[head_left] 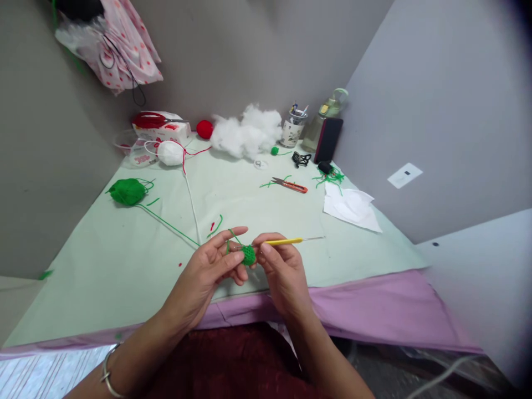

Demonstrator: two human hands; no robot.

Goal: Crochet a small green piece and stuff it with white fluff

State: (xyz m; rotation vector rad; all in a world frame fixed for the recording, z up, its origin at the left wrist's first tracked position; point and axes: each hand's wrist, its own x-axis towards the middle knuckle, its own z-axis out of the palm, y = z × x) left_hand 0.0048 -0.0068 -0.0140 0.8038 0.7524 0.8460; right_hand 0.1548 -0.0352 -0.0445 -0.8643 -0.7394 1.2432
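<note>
Head view places the small, round, green crocheted yarn piece just below the middle of the frame, above the near edge of the pale green cloth-covered counter. The left hand pinches it between thumb and fingers, with working yarn looped over the raised index finger. Beside it, the right hand grips the slim crochet hook with a yellow handle; whether the hook's tip is inside a stitch is too small to tell. A loop could slip off or a strand split if the yarn went slack or the tip caught only part of it.

Left of centre, the thin green strand leads to the loose green yarn ball; a snag there would likely tighten the stitches. The thin white strand comes down close to it near the left hand, so the two might tangle. Right of centre, the orange-handled metal thread snips lie well apart from the working yarn, making an accidental cut seem unlikely.
</note>
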